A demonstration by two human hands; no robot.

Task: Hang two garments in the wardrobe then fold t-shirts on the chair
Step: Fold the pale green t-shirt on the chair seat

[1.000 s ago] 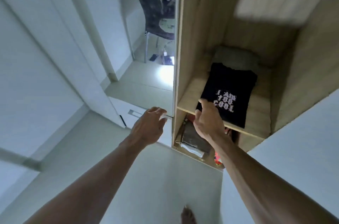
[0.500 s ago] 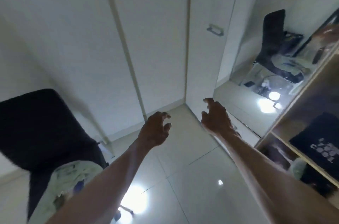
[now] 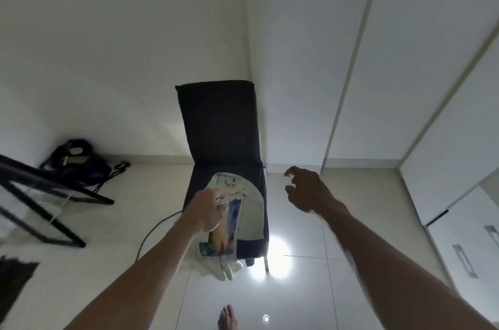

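Now gripping a pale printed t-shirt (image 3: 247, 211) in the left hand (image 3: 208, 209), its bulk on the dark chair (image 3: 220, 130) seat and its hem dangling off the front, right hand (image 3: 306, 190) alongside, loosely curled, empty.

Chair (image 3: 220, 124) against the wall, t-shirt (image 3: 248, 205) on its seat and spilling over the front edge, left hand (image 3: 208, 209) on the shirt, right hand (image 3: 307, 192) raised right of the chair, wardrobe doors (image 3: 405, 59) further right, bag (image 3: 78, 159) on the floor at left.
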